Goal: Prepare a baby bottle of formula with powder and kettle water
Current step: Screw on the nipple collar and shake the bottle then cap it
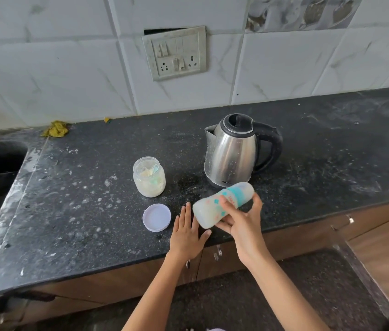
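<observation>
While my right hand (242, 222) grips the baby bottle (222, 205) tilted above the counter's (93, 223) front edge, my left hand (186, 232) lies flat, fingers straight, just beside it.

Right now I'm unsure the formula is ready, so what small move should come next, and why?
Probably a few more shakes. The right hand grips the capped baby bottle tilted nearly on its side above the counter, cloudy white liquid inside. The powder jar stands open, its lid beside it, so closing the jar can follow; the flat left hand is free for that.
</observation>
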The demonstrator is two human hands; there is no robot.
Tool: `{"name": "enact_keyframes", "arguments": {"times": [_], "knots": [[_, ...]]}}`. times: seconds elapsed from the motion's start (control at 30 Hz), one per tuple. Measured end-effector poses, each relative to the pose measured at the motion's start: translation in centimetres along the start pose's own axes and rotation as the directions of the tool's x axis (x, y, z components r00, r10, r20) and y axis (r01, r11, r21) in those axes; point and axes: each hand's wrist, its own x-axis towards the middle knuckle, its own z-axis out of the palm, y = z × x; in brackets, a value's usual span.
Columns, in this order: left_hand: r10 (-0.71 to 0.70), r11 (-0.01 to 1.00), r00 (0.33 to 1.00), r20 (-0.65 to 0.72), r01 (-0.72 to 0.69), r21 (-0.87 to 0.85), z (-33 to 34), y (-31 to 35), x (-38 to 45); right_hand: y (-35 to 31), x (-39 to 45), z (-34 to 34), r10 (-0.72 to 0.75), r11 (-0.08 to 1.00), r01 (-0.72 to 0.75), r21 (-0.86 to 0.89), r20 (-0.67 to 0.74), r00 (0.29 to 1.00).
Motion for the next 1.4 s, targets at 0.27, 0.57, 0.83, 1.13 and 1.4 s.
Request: {"name": "enact_keyframes", "arguments": {"times": [0.27,0.57,0.83,1.13,1.4], "knots": [[-0.018,1.000,1.000,-0.025,0.018,0.001,0.2,0.3,-0.1,-0.6,0.2,-1.0,-0.001,0.998,0.002,-0.058,0.012,1.000],[-0.006,1.000,0.999,-0.041,0.007,0.022,-0.5,0.3,-0.3,-0.1,0.1,-1.0,0.034,0.989,-0.023,-0.148,0.073,0.997],[0.002,0.999,1.000,0.022,-0.003,0.047,0.1,0.2,0.1,0.3,0.3,-0.8,0.103,0.969,-0.078,-0.234,0.096,0.990],[-0.022,0.995,1.000,0.011,0.021,0.098,0.3,0.0,0.4,0.4,0.8,-1.7,0.194,0.950,-0.164,-0.267,0.090,0.977],[0.001,0.998,1.000,-0.004,-0.001,0.061,0.1,0.2,0.0,-1.2,1.0,-2.3,0.147,0.947,-0.056,-0.317,0.272,0.951]]}}
